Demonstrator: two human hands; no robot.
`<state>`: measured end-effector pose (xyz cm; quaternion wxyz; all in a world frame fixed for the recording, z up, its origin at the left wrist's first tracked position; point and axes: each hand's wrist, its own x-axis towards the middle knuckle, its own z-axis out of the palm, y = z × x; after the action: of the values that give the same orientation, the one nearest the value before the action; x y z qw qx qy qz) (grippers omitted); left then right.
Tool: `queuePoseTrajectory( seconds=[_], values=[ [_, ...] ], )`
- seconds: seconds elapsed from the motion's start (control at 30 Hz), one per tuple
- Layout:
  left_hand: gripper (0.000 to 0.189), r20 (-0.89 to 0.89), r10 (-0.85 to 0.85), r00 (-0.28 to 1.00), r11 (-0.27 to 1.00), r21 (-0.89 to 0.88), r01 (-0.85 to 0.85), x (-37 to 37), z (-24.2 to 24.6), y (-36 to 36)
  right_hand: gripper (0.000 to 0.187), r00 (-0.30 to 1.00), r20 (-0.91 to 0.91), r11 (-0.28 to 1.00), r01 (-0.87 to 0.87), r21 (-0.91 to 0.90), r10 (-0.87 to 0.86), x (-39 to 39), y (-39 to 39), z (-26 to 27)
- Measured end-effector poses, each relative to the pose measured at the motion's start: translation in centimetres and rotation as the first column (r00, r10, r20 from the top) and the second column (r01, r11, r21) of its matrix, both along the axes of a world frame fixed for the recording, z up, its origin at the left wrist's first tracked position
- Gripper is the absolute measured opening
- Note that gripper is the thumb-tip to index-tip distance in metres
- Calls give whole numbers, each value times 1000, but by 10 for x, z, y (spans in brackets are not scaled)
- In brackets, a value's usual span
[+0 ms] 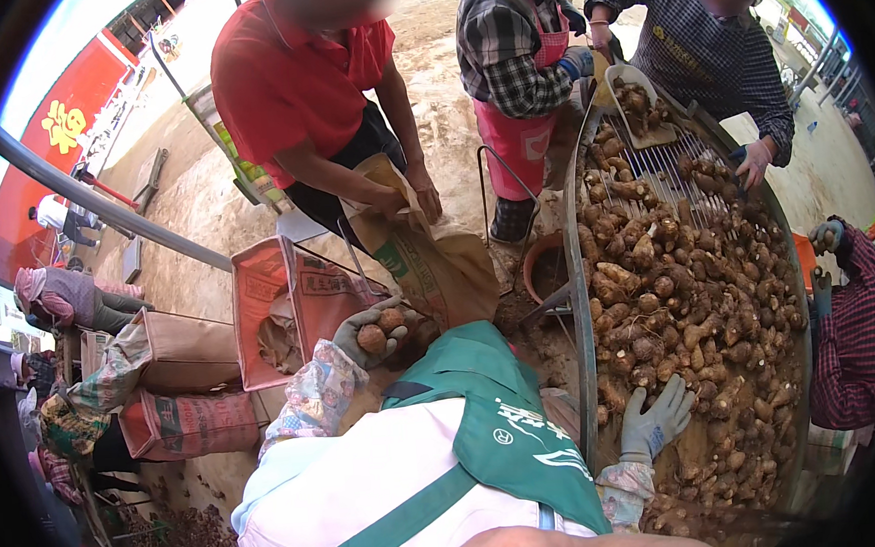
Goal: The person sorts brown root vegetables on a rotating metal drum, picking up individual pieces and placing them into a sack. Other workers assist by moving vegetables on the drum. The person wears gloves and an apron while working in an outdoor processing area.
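My left hand, in a grey work glove, is turned palm up and cradles small round brown tubers, probably taro. It is beside the open mouth of a red woven sack. On the right, my right hand lies palm down with its fingers spread at the near edge of a heap of taro tubers, gripping none that I can see. The heap covers a long sorting table with a raised metal rim. Bare metal slats show at its far end.
A person in a red shirt holds a brown paper sack ahead of me. Across the table's far end, co-workers handle a white scoop full of tubers. A round tub stands beside the table; more sacks stand left.
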<state>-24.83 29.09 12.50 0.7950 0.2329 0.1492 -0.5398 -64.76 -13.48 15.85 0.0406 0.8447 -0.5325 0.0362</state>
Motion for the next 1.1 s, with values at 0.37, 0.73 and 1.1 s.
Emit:
queuePoseTrajectory(
  seconds=[0.37,0.73,1.1],
  values=[
    [50,132,193,972,981,-18,-192,4,-32,63,55,913,395,992,-61,-112,100,41,25,32],
    [53,-10,55,998,923,-380,-55,79,36,81,81,959,67,962,-274,-6,274,238,73,28],
    [69,-44,263,964,938,244,-245,172,-14,-152,100,976,-103,976,-201,-78,193,271,73,19]
  ],
)
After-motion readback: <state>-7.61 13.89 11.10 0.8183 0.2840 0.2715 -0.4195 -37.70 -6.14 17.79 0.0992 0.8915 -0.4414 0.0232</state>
